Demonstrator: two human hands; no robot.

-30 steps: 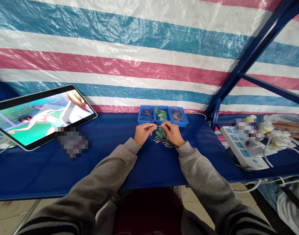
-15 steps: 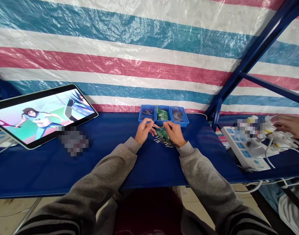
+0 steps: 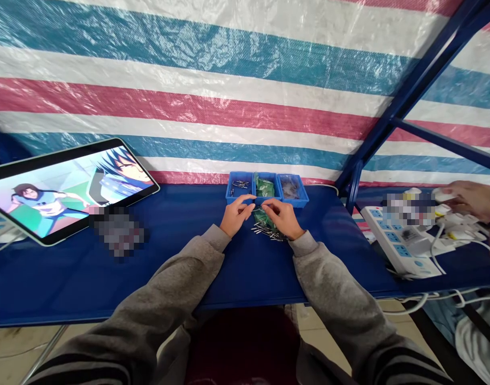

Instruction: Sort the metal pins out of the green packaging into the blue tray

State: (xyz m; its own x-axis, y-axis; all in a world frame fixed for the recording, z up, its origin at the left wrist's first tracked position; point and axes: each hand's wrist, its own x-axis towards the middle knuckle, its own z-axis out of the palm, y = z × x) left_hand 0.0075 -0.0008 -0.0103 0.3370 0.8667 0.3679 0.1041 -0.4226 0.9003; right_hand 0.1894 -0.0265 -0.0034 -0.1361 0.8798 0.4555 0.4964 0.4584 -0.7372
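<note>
My left hand (image 3: 236, 215) and my right hand (image 3: 284, 218) face each other over the table, just in front of three joined blue bins. Thumb and forefinger of each hand are pinched at a thin, light, pin-like piece (image 3: 258, 208) that spans the small gap between them; its exact kind is too small to make out. Beneath my right hand lies a pile of slim metal pins (image 3: 265, 232), with green pieces (image 3: 261, 217) behind it. The left bin (image 3: 228, 195) holds a few metal pins, the middle bin (image 3: 266, 200) green pieces, the right bin (image 3: 299, 203) greyish translucent bits.
A tablet (image 3: 48, 240) playing a cartoon leans at the left, beside a blurred-out item (image 3: 120, 232). To the right, a white power strip (image 3: 401, 254) carries plugs and cables, near another person's hand (image 3: 473, 200). Blue frame bars (image 3: 389, 112) and a striped sheet (image 3: 229, 112) stand behind.
My left fingers have straightened a little, and my right fingertips have drawn back and turned toward the left hand. The other person's hand at the right has shifted slightly.
</note>
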